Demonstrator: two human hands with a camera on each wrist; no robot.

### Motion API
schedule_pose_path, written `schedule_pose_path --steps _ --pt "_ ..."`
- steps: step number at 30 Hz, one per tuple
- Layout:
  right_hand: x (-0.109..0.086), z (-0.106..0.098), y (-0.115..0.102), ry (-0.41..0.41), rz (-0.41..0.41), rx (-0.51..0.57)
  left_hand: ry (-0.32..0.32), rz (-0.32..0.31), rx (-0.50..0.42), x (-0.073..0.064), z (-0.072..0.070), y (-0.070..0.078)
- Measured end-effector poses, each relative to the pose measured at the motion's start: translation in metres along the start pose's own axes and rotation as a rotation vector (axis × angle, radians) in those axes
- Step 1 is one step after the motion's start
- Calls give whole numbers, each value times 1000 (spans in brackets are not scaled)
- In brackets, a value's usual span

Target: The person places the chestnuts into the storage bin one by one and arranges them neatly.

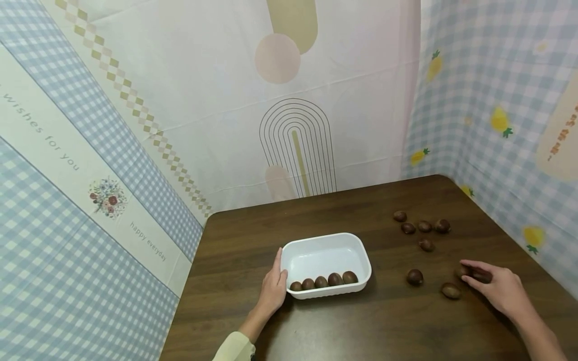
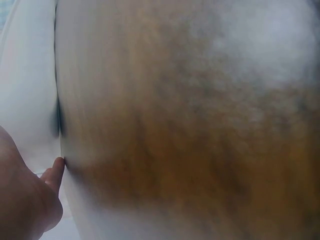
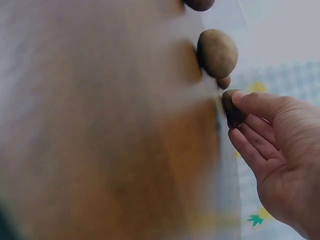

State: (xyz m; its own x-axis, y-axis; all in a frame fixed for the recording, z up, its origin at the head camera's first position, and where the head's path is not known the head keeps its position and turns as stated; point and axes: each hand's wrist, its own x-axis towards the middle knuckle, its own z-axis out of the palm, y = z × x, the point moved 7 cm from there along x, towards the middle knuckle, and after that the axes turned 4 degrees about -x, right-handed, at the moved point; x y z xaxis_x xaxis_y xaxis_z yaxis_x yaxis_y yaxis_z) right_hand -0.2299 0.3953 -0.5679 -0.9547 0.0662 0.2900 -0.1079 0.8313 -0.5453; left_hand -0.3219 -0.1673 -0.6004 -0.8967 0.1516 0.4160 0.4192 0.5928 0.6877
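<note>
at left on the wood-grained bench (image 1: 334,333), our left hand (image 1: 272,286) holds the white dish (image 1: 325,258), thumb at its rim, fingers along the smooth, stiff-looking wall; five glossy brown chestnuts (image 1: 321,282) line its near side inside; rightward, loose chestnuts (image 1: 415,277) lie scattered; farthest right, our right hand (image 1: 501,288) pinches one dark nut (image 3: 232,111), probably light, hard and slick, best gripped across its rounded sides.

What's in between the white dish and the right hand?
In the head view, there's bare table first, then a brown nut, then a second nut close to the right hand, whose fingers pinch a nut too.
</note>
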Motion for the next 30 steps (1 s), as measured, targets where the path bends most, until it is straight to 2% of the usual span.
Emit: schedule_pose_path --steps 4,7,10,14,17,20,23,24,26,27,30 --pt "9 -1 -12 -2 -47 5 6 18 -72 1 -6 11" --pt "18 0 -23 2 -77 32 0 -9 -85 1 -6 11" --pt "29 3 -34 8 -100 59 1 -5 -31 1 -5 8" --pt "43 7 -49 20 -132 54 1 19 -36 0 -9 18" --pt "54 10 -61 38 -154 58 -21 -6 -65 0 -13 28" --pt "65 15 -75 44 -171 80 -33 -20 -61 0 -12 24" --pt "76 20 -92 33 -184 102 -34 -45 -55 1 -7 13" --pt "79 23 -97 28 -188 111 -33 -35 -39 1 -5 8" --pt "85 28 -109 21 -194 130 -28 -34 -39 0 -6 9" --pt "88 30 -115 17 -196 134 -34 -52 -55 0 -7 14" --pt "96 39 -133 14 -203 148 -42 -55 -54 1 -12 26"
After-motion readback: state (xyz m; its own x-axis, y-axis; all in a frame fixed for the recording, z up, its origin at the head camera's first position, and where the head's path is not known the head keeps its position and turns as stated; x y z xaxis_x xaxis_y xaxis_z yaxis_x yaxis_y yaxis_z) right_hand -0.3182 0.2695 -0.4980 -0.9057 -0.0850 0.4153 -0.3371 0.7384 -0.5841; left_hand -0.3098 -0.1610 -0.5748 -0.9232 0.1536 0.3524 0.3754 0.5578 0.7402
